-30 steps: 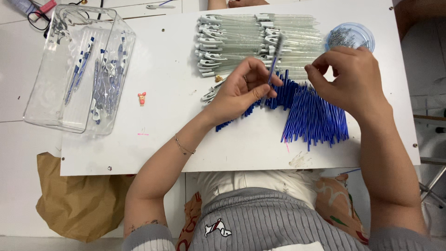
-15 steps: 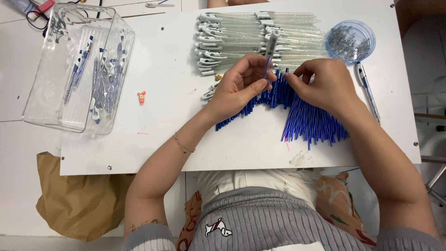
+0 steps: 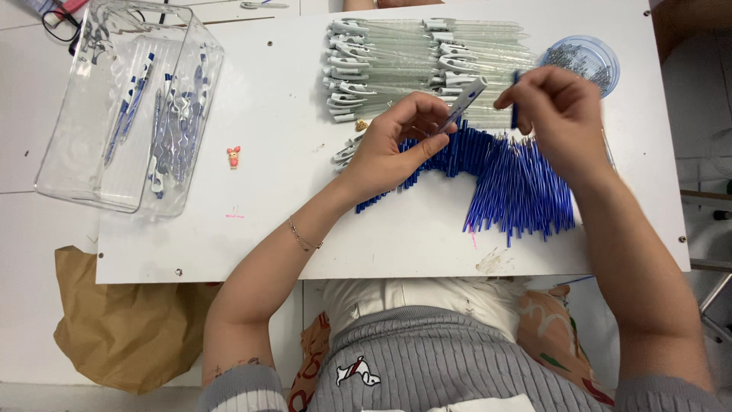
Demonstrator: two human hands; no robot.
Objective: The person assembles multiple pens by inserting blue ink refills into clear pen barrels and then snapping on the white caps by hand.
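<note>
Left hand (image 3: 396, 145) pinches a clear pen barrel (image 3: 463, 103) above the blue refill pile (image 3: 503, 179), right hand (image 3: 560, 114) grips one refill (image 3: 515, 99) just right of it; best to align tip squarely with barrel mouth before sliding in.

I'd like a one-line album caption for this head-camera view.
Left hand holds a clear pen barrel, right hand pinches a blue refill above a fanned pile of blue refills.

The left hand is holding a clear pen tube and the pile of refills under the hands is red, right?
Not quite. The left hand does hold a clear pen tube, but the head view shows the pile of refills is blue, not red.
</note>
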